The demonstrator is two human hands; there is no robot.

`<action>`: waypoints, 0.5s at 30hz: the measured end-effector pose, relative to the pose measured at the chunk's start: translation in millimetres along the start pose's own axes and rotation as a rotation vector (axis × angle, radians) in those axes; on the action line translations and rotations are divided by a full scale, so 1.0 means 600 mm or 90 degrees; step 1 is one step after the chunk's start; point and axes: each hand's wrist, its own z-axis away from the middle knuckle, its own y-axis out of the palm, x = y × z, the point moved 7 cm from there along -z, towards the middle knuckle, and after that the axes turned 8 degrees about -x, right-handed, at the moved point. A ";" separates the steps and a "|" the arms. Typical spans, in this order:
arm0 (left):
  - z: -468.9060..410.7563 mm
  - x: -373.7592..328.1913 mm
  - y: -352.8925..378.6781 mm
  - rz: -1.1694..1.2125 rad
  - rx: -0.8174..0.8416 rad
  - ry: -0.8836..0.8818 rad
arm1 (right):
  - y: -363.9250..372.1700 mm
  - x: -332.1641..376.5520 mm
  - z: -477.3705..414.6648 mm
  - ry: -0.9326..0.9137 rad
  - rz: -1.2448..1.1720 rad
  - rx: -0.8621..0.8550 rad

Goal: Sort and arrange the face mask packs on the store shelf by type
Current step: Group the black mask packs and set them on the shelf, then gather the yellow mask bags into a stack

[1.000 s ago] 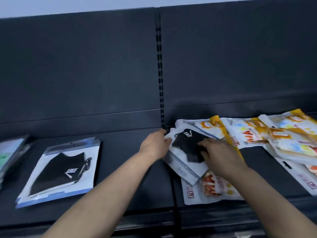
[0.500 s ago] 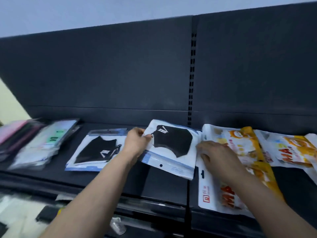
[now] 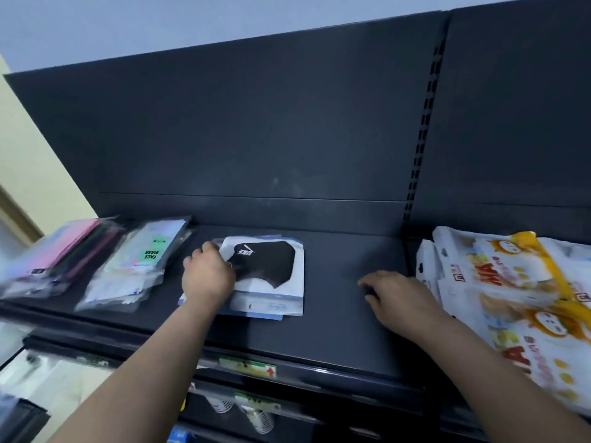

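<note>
The shelf (image 3: 335, 314) is dark, flat and smooth, like painted metal, with no shine. Behind it stands a tall dark back board (image 3: 256, 139), plain and flat. A thin strip with a row of little holes (image 3: 422, 139) runs up it on the right. Above the board the room wall (image 3: 192, 24) is pale grey, and at the far left it is cream. Below the near edge of the shelf hang small green and yellow price tags (image 3: 248, 367).

The black mask pack (image 3: 265, 266) lies flat in the middle of the shelf, close to the back board. It is a white and clear plastic bag, shaped like a rectangle, with a black cloth mask inside. Blue edges of other flat packs peek out under it. The left hand (image 3: 208, 276) lies on the pack's left side, and its grip is curled round that edge.

The right hand (image 3: 399, 295) rests on the bare shelf, fingers loose and a little bent, with nothing in its grip. Just to its right is a messy heap of shiny orange and white packs (image 3: 511, 282), soft and puffy.

On the left lie clear packs (image 3: 140, 266) in a stack, one with a green label. Left of those is a blurry stack of pink packs (image 3: 64, 247).
</note>
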 end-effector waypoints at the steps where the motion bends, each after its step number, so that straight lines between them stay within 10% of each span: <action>1: -0.002 -0.011 0.001 -0.041 -0.008 0.034 | 0.005 0.002 0.002 0.004 0.009 0.004; 15: 0.231 -0.395 0.090 0.211 0.300 0.572 | -0.097 -0.128 0.179 0.300 0.072 -0.190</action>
